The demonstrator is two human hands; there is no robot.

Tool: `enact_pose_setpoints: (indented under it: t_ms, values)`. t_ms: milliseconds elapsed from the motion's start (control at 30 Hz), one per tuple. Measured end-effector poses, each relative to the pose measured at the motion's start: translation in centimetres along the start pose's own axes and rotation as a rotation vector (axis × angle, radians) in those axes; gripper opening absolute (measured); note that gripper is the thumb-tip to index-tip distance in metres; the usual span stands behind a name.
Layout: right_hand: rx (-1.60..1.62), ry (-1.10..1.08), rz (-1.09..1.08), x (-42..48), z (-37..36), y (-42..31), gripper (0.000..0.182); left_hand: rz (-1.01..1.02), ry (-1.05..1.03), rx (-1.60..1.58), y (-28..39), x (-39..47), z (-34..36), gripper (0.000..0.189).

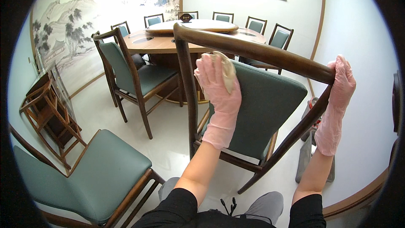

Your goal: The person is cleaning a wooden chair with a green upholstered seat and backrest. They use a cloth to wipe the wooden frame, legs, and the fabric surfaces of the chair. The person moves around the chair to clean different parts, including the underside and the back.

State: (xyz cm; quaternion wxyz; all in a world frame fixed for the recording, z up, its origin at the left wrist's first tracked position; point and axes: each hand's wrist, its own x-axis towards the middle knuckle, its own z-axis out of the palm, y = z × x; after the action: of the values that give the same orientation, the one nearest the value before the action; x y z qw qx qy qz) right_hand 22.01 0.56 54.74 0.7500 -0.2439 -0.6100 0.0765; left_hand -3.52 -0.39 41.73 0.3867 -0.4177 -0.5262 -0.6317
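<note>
A dark wooden chair [253, 49] with a green padded back [265, 107] stands tilted right in front of me, its back towards me. My left hand [218, 82], in a pink translucent glove, presses a pale cloth [228, 69] against the left edge of the padded back; the palm side and much of the cloth are hidden. My right hand [343, 74], gloved the same way, is closed around the right end of the chair's top rail.
Another green chair [110, 171] stands close at the lower left, and a further one [126, 69] beside the round table [164, 46]. A wooden stool or chair [53, 117] leans by the left wall. A grey plastic container [305, 161] sits on the floor at right.
</note>
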Motion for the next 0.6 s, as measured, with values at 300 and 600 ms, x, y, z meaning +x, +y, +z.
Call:
enact_pose_setpoints:
  t_ms: [300, 600]
  values:
    - [0.04, 0.007, 0.013, 0.1, 0.0, 0.3, 0.029, 0.578, -0.17, 0.046, 2.4, -3.3, 0.2, 0.062]
    - [-0.033, 0.005, -0.03, -0.3, 0.1, 0.2, 0.03, -0.133, 0.137, -0.1, 0.6, 0.4, 0.2, 0.06]
